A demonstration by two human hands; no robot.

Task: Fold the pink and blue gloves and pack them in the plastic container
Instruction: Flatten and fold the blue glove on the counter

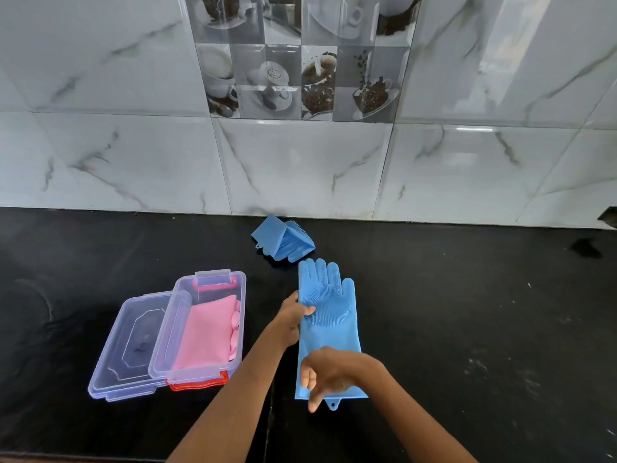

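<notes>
A blue glove (329, 315) lies flat on the black counter, fingers pointing away from me, bristled palm up. My left hand (293, 314) pinches its left edge at the palm. My right hand (329, 372) rests on the cuff end, fingers loosely curled down at the cuff's left side. A second blue glove (283, 240), folded, sits farther back near the wall. The clear plastic container (242, 295) with red clips stands to the left, and folded pink gloves (207, 332) lie inside it.
The container's clear lid (130, 349) lies against its left side, partly under it. The counter (467, 312) ends at a marble-tiled wall (300, 168) behind the gloves. A seam runs down the counter between my forearms.
</notes>
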